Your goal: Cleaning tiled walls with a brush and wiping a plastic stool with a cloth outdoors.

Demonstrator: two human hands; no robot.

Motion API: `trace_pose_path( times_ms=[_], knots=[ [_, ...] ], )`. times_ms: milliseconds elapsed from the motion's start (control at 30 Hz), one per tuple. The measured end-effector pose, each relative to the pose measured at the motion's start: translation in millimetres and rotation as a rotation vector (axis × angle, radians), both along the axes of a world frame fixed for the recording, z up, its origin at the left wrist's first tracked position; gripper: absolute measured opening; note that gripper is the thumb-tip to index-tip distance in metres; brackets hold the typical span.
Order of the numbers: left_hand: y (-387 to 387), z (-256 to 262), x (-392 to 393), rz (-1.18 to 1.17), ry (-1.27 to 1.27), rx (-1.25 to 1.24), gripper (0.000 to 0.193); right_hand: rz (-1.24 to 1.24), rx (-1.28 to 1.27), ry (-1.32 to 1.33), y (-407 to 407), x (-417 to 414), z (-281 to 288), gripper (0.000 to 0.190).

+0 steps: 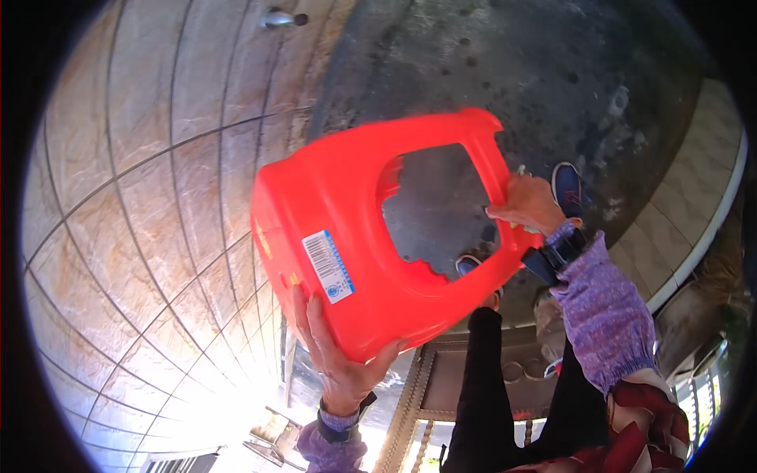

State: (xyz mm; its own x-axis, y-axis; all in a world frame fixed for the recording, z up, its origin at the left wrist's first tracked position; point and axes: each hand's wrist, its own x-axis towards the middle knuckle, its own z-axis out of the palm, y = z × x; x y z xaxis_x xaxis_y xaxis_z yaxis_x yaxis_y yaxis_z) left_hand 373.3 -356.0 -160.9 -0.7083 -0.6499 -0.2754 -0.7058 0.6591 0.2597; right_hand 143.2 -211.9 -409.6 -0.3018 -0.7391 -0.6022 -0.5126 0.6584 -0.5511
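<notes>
A large red plastic shell (349, 195) with a jagged-edged opening fills the middle of the view. My left hand (343, 355) supports its lower left edge, fingers spread over the surface below a white and blue barcode label (328, 266). At the other end, my right hand (526, 201) grips the narrow red bar beside the opening, with some pale material showing near the fingers. Both wrists carry dark straps over purple patterned sleeves. The shell is tilted in the air, and the grey floor shows through its opening.
A wall of marbled tiles (195, 148) rises on the left, with a small metal fitting (281, 19) at the top. Dark grey floor (532, 77) lies below, with pale tiles (656, 248) at its right edge. My shoes (566, 189) and a brown metal gate (437, 378) are beneath me.
</notes>
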Motion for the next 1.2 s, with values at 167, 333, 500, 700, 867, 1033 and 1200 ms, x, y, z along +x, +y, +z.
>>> trace_pose_path(
  times_ms=[167, 333, 500, 700, 867, 1033, 1200],
  knots=[
    [-56, 2, -26, 0.141, 0.103, -0.102, 0.095, -0.011, 0.129, 0.123, -28, -21, 6, 0.068],
    [-98, 7, -35, 0.407, 0.267, 0.222, 0.086, -0.219, -0.047, -0.175, -44, -65, 8, 0.055],
    [-97, 6, -38, 0.463, 0.278, 0.241, 0.085, -0.682, -0.461, -0.549, -25, -81, 10, 0.047],
    [-105, 13, -20, 0.411, 0.225, 0.132, 0.082, -0.387, -0.607, -0.738, -75, -79, 44, 0.045],
    [-96, 0, -40, 0.482, 0.315, 0.244, 0.080, 0.325, -0.372, 0.352, -136, -75, -5, 0.041],
    [-95, 3, -21, 0.541, 0.388, 0.282, 0.080, 0.369, -0.337, 0.293, -121, -45, 7, 0.036],
    [-96, 0, 0, 0.521, 0.378, 0.279, 0.082, 0.512, -0.360, 0.280, -60, -7, 71, 0.035]
  ],
)
